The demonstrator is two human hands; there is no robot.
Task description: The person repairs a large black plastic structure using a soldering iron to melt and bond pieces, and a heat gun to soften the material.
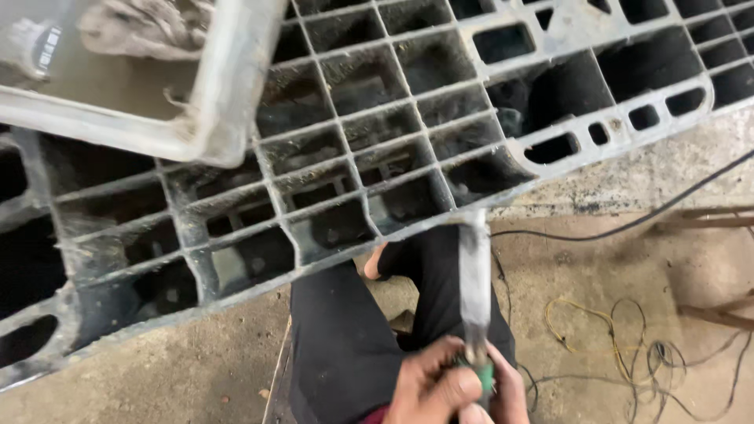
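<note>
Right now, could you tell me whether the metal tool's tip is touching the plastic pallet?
Cannot tell: in the head view the tool tip overlaps the pallet edge, blurred.

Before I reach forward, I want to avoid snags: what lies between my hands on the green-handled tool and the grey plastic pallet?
In the head view, your black-trousered legs and a bare foot lie between the hands and the pallet.

Dusty concrete floor, grey plastic pallet, loose wires

Both hands cut off below; tool blurred.
</note>
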